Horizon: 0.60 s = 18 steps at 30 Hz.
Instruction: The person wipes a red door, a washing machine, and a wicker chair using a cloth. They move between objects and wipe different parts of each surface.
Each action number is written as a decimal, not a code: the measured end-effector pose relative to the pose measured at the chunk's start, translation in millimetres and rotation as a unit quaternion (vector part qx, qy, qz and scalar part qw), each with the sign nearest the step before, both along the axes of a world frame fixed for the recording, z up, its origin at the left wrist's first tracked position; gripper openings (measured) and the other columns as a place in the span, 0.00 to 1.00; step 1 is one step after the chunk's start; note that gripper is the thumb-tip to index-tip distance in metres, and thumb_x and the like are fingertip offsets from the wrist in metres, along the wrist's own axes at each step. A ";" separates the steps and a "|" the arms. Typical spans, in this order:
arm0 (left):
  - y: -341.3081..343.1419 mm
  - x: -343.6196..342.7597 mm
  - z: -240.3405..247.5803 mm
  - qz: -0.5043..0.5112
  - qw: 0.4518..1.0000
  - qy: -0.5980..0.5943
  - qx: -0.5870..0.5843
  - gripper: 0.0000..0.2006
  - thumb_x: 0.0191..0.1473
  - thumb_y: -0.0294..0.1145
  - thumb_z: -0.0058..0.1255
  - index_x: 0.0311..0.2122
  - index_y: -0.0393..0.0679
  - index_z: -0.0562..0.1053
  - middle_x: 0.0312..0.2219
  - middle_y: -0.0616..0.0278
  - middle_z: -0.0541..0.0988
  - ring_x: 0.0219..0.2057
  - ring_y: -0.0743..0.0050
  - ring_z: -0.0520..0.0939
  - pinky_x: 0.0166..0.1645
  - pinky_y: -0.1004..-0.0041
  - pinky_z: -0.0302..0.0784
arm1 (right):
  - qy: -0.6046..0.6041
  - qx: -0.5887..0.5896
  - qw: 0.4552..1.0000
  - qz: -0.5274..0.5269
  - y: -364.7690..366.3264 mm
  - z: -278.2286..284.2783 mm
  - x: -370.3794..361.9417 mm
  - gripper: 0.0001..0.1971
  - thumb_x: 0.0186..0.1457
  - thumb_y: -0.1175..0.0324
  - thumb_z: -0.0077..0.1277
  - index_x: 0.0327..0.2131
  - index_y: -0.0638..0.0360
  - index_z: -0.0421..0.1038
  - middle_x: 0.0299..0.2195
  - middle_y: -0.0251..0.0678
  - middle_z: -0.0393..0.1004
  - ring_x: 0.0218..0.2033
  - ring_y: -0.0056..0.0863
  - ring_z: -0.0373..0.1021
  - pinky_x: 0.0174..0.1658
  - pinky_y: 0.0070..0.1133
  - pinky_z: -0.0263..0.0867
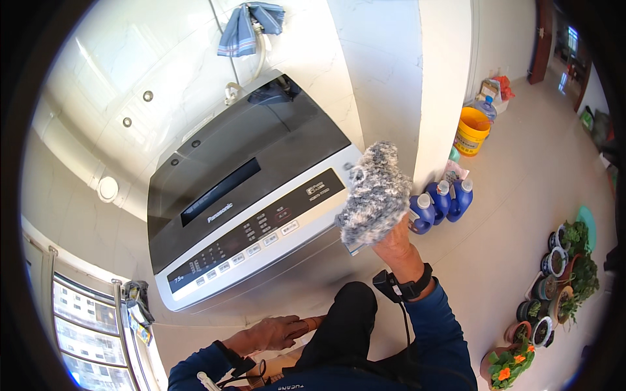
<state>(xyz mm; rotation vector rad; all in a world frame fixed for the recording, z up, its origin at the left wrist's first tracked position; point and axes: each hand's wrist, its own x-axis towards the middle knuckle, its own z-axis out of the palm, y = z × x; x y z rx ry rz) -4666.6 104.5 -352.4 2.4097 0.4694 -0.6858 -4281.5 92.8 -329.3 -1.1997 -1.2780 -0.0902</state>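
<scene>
A fluffy grey-and-white cloth [375, 195] covers the fingers of my right hand [396, 246], which is closed on it. The cloth is at the right front corner of a grey top-loading washing machine [261, 124], against or just beside its edge. Whether it is shaped like a mitt I cannot tell. The machine's dark lid is down, and its button panel [261, 238] faces me. Below the machine, my left hand [270, 333] lies beside my bent knee with its fingers stretched out. It holds nothing that I can see.
Blue detergent bottles [441, 201] stand on the floor beyond my right hand, beside a white wall corner [445, 85]. Farther back is a yellow bucket [471, 133]. Several potted plants [557, 287] line the right side. A blue cloth [246, 32] hangs above the machine.
</scene>
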 end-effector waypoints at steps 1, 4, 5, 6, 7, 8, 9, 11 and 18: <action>0.8 2.2 -1.6 0.007 1.000 0.015 -0.010 0.29 0.55 0.33 0.52 0.64 0.53 0.67 0.58 0.54 0.71 0.51 0.44 0.79 0.55 0.55 0.80 | -0.092 0.015 0.994 -0.054 -1.5 7.2 0.8 0.23 0.58 0.69 0.58 0.57 0.56 0.69 0.52 0.37 0.75 0.53 0.35 0.71 0.62 0.36 0.63; 3.5 8.4 -7.3 0.027 0.997 0.063 -0.042 0.30 0.55 0.32 0.52 0.65 0.55 0.66 0.58 0.56 0.70 0.52 0.44 0.78 0.56 0.56 0.79 | 0.059 0.010 0.997 0.057 -5.5 22.0 -4.3 0.24 0.59 0.72 0.56 0.58 0.61 0.65 0.49 0.37 0.76 0.51 0.31 0.73 0.57 0.30 0.69; 4.4 9.2 -8.9 0.028 0.996 0.068 -0.055 0.30 0.55 0.31 0.52 0.65 0.55 0.65 0.57 0.56 0.70 0.53 0.44 0.77 0.57 0.56 0.78 | 0.195 -0.007 0.971 0.141 -6.1 26.4 -5.3 0.24 0.59 0.73 0.56 0.59 0.61 0.65 0.49 0.37 0.77 0.50 0.30 0.73 0.56 0.29 0.70; 5.4 9.4 -10.1 0.016 0.996 0.067 -0.061 0.31 0.55 0.30 0.53 0.65 0.56 0.64 0.57 0.56 0.70 0.53 0.44 0.77 0.58 0.57 0.77 | 0.327 -0.024 0.919 0.218 -6.4 31.0 -6.9 0.24 0.59 0.73 0.55 0.59 0.62 0.64 0.48 0.37 0.77 0.50 0.29 0.73 0.55 0.28 0.71; 7.1 9.8 -11.0 0.001 0.996 0.052 -0.068 0.32 0.55 0.30 0.53 0.66 0.56 0.63 0.56 0.56 0.70 0.54 0.45 0.77 0.58 0.57 0.77 | 0.082 -0.051 0.993 0.066 -4.3 37.2 -5.6 0.22 0.58 0.72 0.56 0.56 0.61 0.68 0.48 0.38 0.77 0.50 0.32 0.73 0.56 0.30 0.70; 8.7 9.7 -11.8 -0.010 0.996 0.049 -0.070 0.33 0.55 0.29 0.53 0.67 0.56 0.62 0.56 0.56 0.70 0.54 0.45 0.76 0.59 0.57 0.76 | -0.084 -0.053 0.993 -0.068 -2.2 44.4 -4.2 0.19 0.57 0.70 0.56 0.53 0.60 0.72 0.47 0.39 0.78 0.50 0.34 0.74 0.57 0.33 0.69; 9.8 8.9 -11.8 -0.007 0.995 0.050 -0.084 0.34 0.55 0.28 0.53 0.67 0.57 0.60 0.56 0.56 0.69 0.54 0.44 0.76 0.59 0.56 0.75 | -0.175 -0.062 0.975 -0.118 -1.0 52.6 -2.3 0.18 0.56 0.70 0.56 0.50 0.60 0.74 0.46 0.39 0.78 0.50 0.36 0.74 0.57 0.34 0.68; 11.5 6.5 -11.7 0.012 0.993 0.014 -0.116 0.31 0.51 0.27 0.55 0.62 0.53 0.64 0.55 0.55 0.70 0.54 0.44 0.75 0.56 0.57 0.75 | -0.267 -0.076 0.950 -0.144 5.4 69.9 -3.8 0.13 0.52 0.67 0.55 0.41 0.58 0.79 0.44 0.40 0.79 0.49 0.41 0.74 0.56 0.38 0.66; 20.4 -1.6 -25.0 -0.017 0.984 -0.065 -0.168 0.32 0.52 0.26 0.53 0.64 0.55 0.63 0.56 0.56 0.69 0.54 0.44 0.75 0.56 0.56 0.74 | -0.324 -0.161 0.931 -0.057 20.1 112.7 -38.6 0.15 0.63 0.65 0.43 0.48 0.56 0.76 0.51 0.38 0.77 0.55 0.41 0.69 0.63 0.36 0.59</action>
